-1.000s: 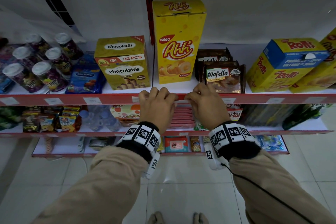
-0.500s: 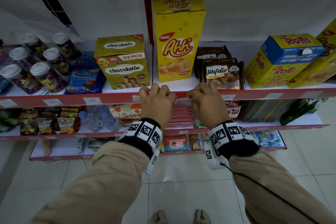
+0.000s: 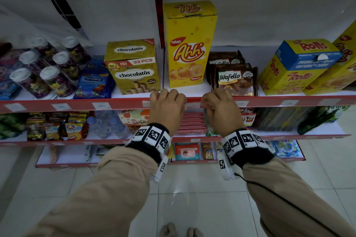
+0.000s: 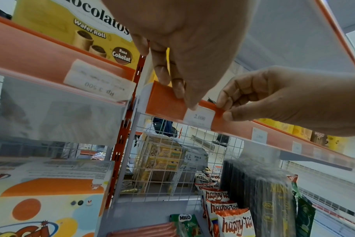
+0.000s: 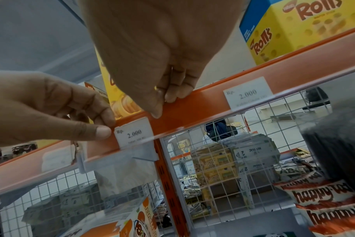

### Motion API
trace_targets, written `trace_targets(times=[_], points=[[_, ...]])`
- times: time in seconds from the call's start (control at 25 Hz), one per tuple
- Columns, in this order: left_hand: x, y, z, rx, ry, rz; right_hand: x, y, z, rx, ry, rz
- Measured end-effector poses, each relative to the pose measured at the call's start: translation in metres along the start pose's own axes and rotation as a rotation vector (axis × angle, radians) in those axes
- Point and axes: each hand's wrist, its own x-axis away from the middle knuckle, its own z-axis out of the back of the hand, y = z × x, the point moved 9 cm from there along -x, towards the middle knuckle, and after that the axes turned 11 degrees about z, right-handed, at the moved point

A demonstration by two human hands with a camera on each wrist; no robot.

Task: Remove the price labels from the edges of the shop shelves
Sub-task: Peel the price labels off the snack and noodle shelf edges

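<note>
Nearest are two tan sleeves (image 3: pixel 107 188) with marker-printed black and white wristbands (image 3: pixel 152 136), reaching out over a pale tiled floor (image 3: pixel 192 198) toward a red-edged shop shelf (image 3: pixel 77 104).

Both hands sit on the front rail of the top shelf, close together but not touching. The left hand (image 3: pixel 166 109) has its fingers curled over the top of the rail, and its thumb and fingertips (image 5: pixel 103 118) pinch the rail at the left edge of a white price label (image 5: pixel 133 133) marked "Rp. 2.000". The right hand (image 3: pixel 219 110) is hooked over the rail in the same way, its fingertips (image 4: pixel 223 102) and thumb nipping the clear strip at the label's right edge. The label sits in the rail between the two hands, just below the tall yellow Ahh box (image 3: pixel 189 44).

Along the same rail to the right is a second "2.000" label (image 5: pixel 247 93), and to the left a label reading "Rp. 3.500" (image 4: pixel 99 83) under the chocolatos box (image 3: pixel 133 66). More small white labels (image 3: pixel 60 106) run along the rail further left.

On the shelf behind stand Wafello packs (image 3: pixel 234 80), a blue and yellow Rolls box (image 3: pixel 296 65) at the right, and white-capped cups (image 3: pixel 52 81) at the left. Lower shelves hold snack bags (image 3: pixel 74 131) and bottled water (image 3: pixel 107 125).
</note>
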Motion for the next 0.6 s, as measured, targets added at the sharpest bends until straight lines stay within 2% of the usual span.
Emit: trace_targets(times=[0.08,0.32,0.44,0.6], points=[[0.002,-0.001,0.001,0.01,-0.016,-0.006,0.002,0.0,0.0,0.015,0.026,0.023],[0.012,-0.004,0.009,0.079,-0.083,0.001,0.009,-0.001,-0.001,0.107,-0.04,-0.029],[0.019,-0.015,0.009,0.067,-0.141,0.044,0.003,-0.01,-0.008,0.039,-0.052,0.006],[0.03,-0.039,0.018,0.042,-0.105,0.087,-0.005,-0.041,-0.023,-0.16,-0.029,0.063]])
